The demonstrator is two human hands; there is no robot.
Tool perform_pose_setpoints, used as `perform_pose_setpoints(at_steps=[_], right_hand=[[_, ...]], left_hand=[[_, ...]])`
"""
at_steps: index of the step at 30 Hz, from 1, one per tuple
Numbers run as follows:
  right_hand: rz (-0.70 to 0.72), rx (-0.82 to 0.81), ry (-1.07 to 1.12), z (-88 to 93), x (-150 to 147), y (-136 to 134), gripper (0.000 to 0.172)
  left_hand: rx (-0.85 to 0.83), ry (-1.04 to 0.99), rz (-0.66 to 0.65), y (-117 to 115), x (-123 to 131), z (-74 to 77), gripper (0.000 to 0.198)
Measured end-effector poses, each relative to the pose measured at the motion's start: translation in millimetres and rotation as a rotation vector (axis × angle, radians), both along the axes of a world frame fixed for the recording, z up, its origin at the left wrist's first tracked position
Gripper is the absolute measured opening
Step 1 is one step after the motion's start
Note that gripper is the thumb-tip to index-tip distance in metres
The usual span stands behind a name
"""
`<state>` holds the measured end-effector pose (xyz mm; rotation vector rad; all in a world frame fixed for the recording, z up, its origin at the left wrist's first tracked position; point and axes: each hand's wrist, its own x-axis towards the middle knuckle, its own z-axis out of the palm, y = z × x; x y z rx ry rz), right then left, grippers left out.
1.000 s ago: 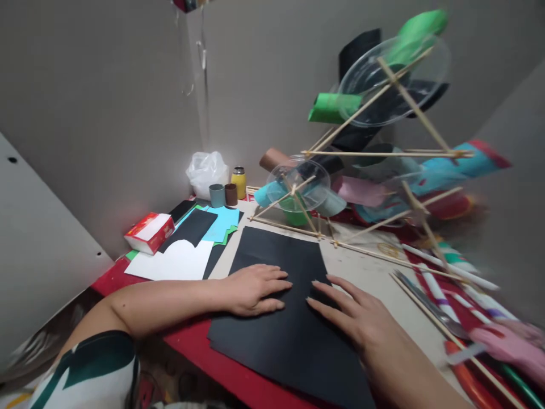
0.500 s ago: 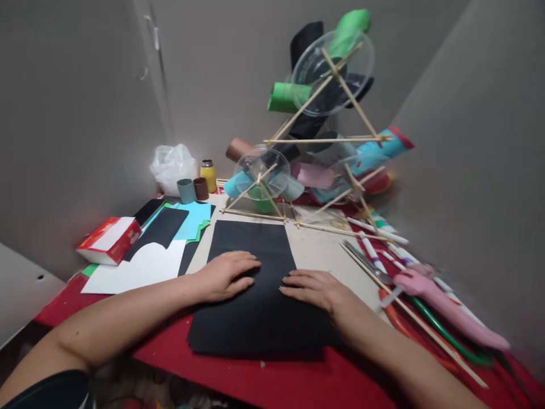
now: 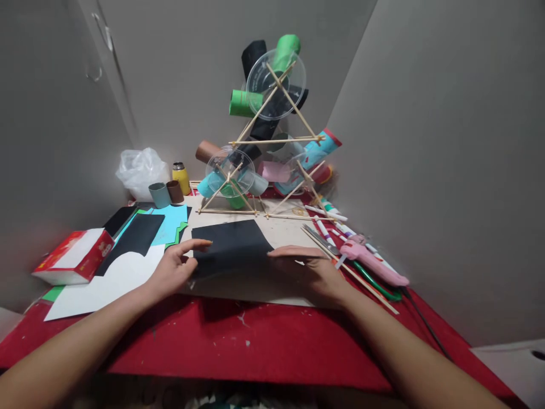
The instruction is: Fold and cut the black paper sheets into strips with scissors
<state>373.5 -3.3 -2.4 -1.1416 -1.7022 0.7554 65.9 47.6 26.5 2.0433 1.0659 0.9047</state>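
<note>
A sheet of black paper (image 3: 234, 247) spans the gap between my two hands, its near end bent or raised above the board. My left hand (image 3: 179, 262) pinches the left edge, index finger stretched over the top and thumb lower down. At the right edge, my right hand (image 3: 313, 267) grips the sheet with fingers laid along it; its thumb is mostly hidden. Beneath is a beige board (image 3: 281, 289) on the red tabletop (image 3: 264, 341).
Stick frames with clear plastic discs (image 3: 276, 85) and coloured paper tubes stand behind. On the left lie a red box (image 3: 74, 255), white paper (image 3: 123, 278) and cut coloured sheets. A pink glue gun (image 3: 374, 264), scissors (image 3: 321, 238), sticks and markers lie on the right.
Both hands have moved from lying flat on the black paper to its side edges. The near part of the sheet has come up, uncovering the board. The view has shifted right.
</note>
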Motion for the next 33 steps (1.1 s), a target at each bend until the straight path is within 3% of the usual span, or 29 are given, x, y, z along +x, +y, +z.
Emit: perform_pose_setpoints(at_steps=[4, 8, 12, 16, 19, 25, 30, 33], right_hand=[[-0.218, -0.079, 0.174, -0.8, -1.0, 0.8, 0.031], [-0.291, -0.105, 0.245, 2.5, 0.4, 3.4, 0.036], [-0.300, -0.109, 0.293, 7.2, -0.4, 2.1, 0.037], [-0.314, -0.103, 0.278, 7.9, -3.9, -1.6, 0.035], [-0.360, -0.104, 0.219, 7.5, -7.2, -4.8, 0.041], [-0.270, -0.024, 0.043, 16.7, -6.7, -13.4, 0.066], [-0.274, 0.028, 0.190, 21.1, 2.7, -10.8, 0.052], [-0.170, 0.075, 0.227, 15.7, 7.5, -7.8, 0.050]], left_hand=[[-0.106, -0.232, 0.058, -5.0, 3.6, 6.7, 0.025], [-0.031, -0.324, 0.128, -12.3, 1.2, -0.8, 0.032], [0.134, -0.259, 0.154, -21.5, 1.0, -4.3, 0.027], [0.254, -0.160, 0.035, -24.6, 5.7, 0.8, 0.020], [0.350, -0.103, -0.017, -21.0, 6.8, 1.3, 0.029], [0.344, -0.128, 0.072, -8.1, -1.1, -6.1, 0.039], [0.250, -0.214, 0.209, -2.4, -9.0, 0.4, 0.044], [0.189, -0.230, 0.174, -1.3, -8.2, 3.3, 0.044]])
